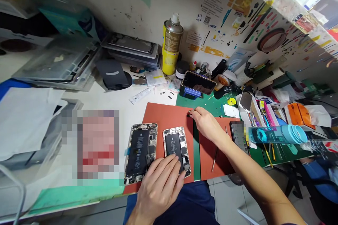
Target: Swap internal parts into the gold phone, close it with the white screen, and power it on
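Resting on the small open phone point(175, 144), the flat left hand point(161, 180) seems to steady it; past the phone, the right hand point(204, 121) pinches a tiny dark thing point(188, 114). Next needs gentleness.

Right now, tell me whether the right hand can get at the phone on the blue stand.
Probably yes: the propped phone sits just beyond the right hand with nothing tall between, though that hand seems to pinch a small dark part.
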### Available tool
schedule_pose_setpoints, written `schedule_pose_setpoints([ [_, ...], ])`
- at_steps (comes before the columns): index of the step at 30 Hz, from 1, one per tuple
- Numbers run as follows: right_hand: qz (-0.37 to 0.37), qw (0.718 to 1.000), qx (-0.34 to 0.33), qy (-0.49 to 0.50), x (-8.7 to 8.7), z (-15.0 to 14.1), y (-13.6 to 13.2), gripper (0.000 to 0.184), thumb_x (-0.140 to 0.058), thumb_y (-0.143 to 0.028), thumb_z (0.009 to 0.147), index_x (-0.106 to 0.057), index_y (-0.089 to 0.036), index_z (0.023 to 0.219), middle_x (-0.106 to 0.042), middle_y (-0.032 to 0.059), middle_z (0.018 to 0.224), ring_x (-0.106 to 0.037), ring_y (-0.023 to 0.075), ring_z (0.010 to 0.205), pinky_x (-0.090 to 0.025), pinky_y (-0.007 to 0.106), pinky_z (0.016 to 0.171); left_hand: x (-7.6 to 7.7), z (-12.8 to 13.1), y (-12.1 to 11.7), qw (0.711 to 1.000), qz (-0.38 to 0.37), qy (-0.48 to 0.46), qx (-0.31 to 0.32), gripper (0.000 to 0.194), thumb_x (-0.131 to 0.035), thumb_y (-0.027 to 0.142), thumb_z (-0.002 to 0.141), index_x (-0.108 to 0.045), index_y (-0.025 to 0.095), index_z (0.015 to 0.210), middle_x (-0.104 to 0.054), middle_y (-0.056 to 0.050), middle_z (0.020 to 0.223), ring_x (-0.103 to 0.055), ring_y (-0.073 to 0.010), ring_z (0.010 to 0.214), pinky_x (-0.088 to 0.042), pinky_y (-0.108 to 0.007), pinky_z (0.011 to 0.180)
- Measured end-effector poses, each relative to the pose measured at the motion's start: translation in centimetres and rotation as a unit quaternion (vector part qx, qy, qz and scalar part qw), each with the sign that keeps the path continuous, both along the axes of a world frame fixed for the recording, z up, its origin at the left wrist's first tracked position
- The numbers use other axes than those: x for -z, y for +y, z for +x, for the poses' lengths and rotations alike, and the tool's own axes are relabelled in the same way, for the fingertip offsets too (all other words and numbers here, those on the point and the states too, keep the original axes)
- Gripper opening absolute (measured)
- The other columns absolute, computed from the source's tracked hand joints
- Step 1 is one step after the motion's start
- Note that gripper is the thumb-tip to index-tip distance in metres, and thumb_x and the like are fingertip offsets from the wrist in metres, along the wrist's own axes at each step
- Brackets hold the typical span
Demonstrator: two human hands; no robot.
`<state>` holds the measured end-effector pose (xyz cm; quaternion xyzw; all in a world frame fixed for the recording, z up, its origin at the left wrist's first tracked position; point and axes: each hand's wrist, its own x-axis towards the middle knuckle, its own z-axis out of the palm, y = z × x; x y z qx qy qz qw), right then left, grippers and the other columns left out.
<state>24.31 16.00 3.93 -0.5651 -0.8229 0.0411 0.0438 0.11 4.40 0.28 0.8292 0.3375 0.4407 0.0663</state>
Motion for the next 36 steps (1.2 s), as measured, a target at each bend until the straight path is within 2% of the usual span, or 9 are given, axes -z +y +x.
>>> schedule_pose_setpoints([
  [6, 0.004, 0.999, -0.021, -0.038, -0.08, 0.07, 0.05, 0.03, -0.043, -0.003, 0.109, -0.067, -0.012, 0.125, -0.066, 0.014, 0.108, -0.064, 0.0253, 0.096, -0.058, 0.037, 0.087, 0.0, 0.04, -0.18, 1.0, -0.003, 0.001, -0.004, 0.013, -0.067, 0.008, 0.099, -0.074, 0.007, 0.11, -0.083, -0.014, 0.105, -0.08, -0.0292, 0.103, -0.057, -0.046, 0.095],
  [13, 0.022, 0.999, -0.035, -0.033, 0.09, 0.31, -0.2, 0.028, -0.039, -0.011, 0.113, -0.066, -0.015, 0.119, -0.064, 0.0133, 0.104, -0.064, 0.0261, 0.093, -0.058, 0.039, 0.084, -0.02, 0.01, -0.29, 1.0, 0.003, 0.006, -0.011, 0.013, -0.067, 0.009, 0.099, -0.075, 0.008, 0.11, -0.084, -0.013, 0.106, -0.08, -0.0288, 0.103, -0.059, -0.046, 0.093],
  [18, 0.025, 0.998, -0.047, -0.04, 0.14, 0.34, -0.27, 0.029, -0.038, -0.013, 0.114, -0.065, -0.013, 0.124, -0.064, 0.0139, 0.106, -0.064, 0.0264, 0.094, -0.058, 0.039, 0.084, 0.06, 0.02, -0.3, 1.0, 0.003, 0.007, -0.014, 0.013, -0.067, 0.01, 0.1, -0.075, 0.008, 0.11, -0.084, -0.012, 0.106, -0.08, -0.0287, 0.103, -0.059, -0.046, 0.094],
  [23, 0.02, 0.997, -0.058, -0.046, 0.14, 0.55, 0.09, 0.03, -0.037, -0.011, 0.113, -0.065, -0.01, 0.126, -0.066, 0.0162, 0.108, -0.064, 0.0277, 0.096, -0.059, 0.04, 0.085, 0.07, 0.03, -0.24, 1.0, 0.002, 0.008, -0.015, 0.012, -0.066, 0.01, 0.101, -0.074, 0.008, 0.109, -0.084, -0.013, 0.106, -0.08, -0.0294, 0.104, -0.059, -0.046, 0.094],
  [29, 0.013, 0.998, -0.061, -0.032, 0.12, 0.89, 0.39, 0.028, -0.041, -0.011, 0.113, -0.063, -0.013, 0.13, -0.066, 0.0157, 0.113, -0.066, 0.0258, 0.099, -0.06, 0.039, 0.088, 0.08, 0.03, -0.31, 1.0, -0.003, 0.004, -0.013, 0.013, -0.066, 0.01, 0.101, -0.074, 0.007, 0.11, -0.084, -0.014, 0.105, -0.08, -0.0294, 0.104, -0.059, -0.046, 0.094],
  [36, -0.001, 0.997, -0.073, -0.023, -0.43, 0.82, 0.51, 0.027, -0.041, -0.009, 0.112, -0.064, -0.013, 0.126, -0.065, 0.0141, 0.11, -0.067, 0.0257, 0.095, -0.06, 0.039, 0.087, 0.07, 0.18, -0.3, 1.0, -0.006, -0.001, -0.017, 0.012, -0.066, 0.011, 0.101, -0.074, 0.008, 0.11, -0.084, -0.013, 0.105, -0.08, -0.0284, 0.103, -0.059, -0.045, 0.094],
])
